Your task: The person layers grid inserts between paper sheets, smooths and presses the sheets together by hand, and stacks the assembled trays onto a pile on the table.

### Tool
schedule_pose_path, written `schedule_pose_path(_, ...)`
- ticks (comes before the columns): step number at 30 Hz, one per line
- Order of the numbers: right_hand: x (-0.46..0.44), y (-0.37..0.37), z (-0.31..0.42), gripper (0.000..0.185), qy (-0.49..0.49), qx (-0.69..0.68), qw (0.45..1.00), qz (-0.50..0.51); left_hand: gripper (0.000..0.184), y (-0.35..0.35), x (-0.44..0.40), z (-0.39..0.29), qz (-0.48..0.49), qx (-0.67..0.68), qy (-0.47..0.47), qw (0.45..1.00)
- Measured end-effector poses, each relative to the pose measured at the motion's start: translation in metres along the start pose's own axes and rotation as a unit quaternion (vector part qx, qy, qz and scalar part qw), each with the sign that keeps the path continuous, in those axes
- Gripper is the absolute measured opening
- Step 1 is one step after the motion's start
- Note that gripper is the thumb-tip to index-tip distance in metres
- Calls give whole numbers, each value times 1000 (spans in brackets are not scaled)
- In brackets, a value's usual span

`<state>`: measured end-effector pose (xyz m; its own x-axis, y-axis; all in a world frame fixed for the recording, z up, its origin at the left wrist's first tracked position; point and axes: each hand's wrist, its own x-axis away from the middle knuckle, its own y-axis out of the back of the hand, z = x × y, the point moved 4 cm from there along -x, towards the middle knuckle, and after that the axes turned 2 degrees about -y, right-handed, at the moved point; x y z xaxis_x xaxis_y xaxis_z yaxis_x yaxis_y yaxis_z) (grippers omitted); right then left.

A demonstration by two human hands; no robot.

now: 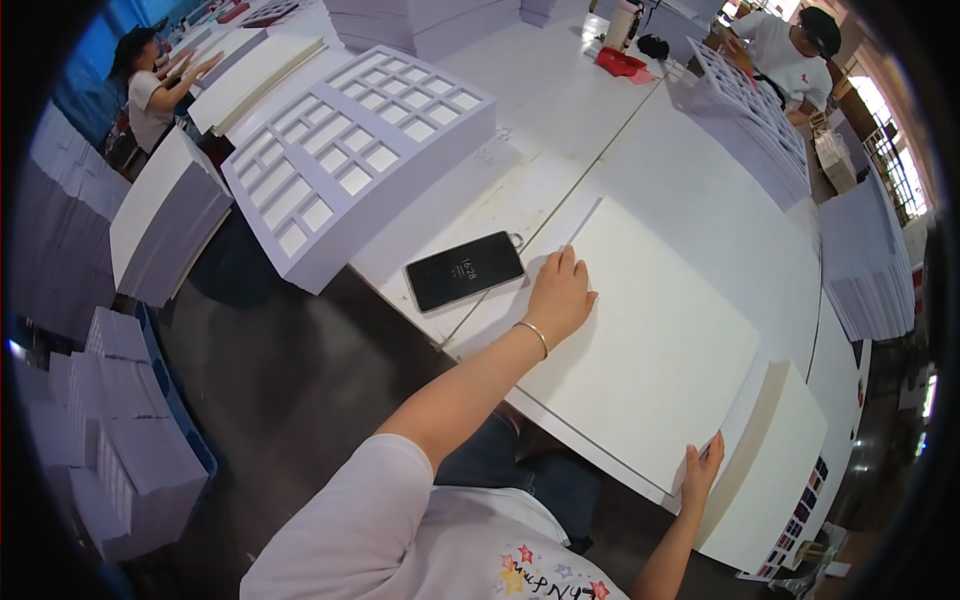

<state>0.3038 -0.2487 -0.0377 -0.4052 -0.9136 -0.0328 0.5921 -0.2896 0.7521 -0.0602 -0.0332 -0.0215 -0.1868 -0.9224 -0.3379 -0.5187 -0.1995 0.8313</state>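
Note:
A large cream-white board (pixel 650 340) lies flat on the white table in front of me. My left hand (pixel 562 293) rests at its left edge, fingers bent over the border, with a bracelet on the wrist. At the lower right corner, my right hand (pixel 703 468) grips the board's edge between thumb and fingers. A black phone (pixel 465 270) in a clear case lies left of my left hand, not touched. To the right of my right hand stands a stack of cream boards (pixel 768 465).
A stack of white window-cut frames (pixel 365 140) stands at the upper left. More frames (pixel 750 105) are piled at the upper right, beside a person in a dark cap. Another person works at the far left. Board stacks (pixel 865 255) line the right side. A red item (pixel 622 63) lies farther back.

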Motion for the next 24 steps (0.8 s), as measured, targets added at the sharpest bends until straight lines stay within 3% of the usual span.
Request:
schedule_pose_path(3, -2, 1, -12, 61, 9, -29, 1000, 3, 52, 12, -13, -3, 76, 40, 50, 995)
schedule_pose_path(9, -3, 1, -13, 61, 1, -19, 1000, 13, 55, -16, -56, 1, 2, 1, 21, 1000)
schedule_pose_path(19, -1, 3, 0, 63, -34, -29, 999, 15, 57, -38, -76, 1, 5, 12, 21, 1000)
schedule_pose_path(22, -2, 11, -6, 68, -5, 18, 999, 29, 58, -37, -75, -3, -2, 2, 10, 1000)
schedule_pose_path(24, -8, 15, -8, 74, -19, 119, 991, 50, 58, -34, -73, -1, -11, 9, 13, 1000)
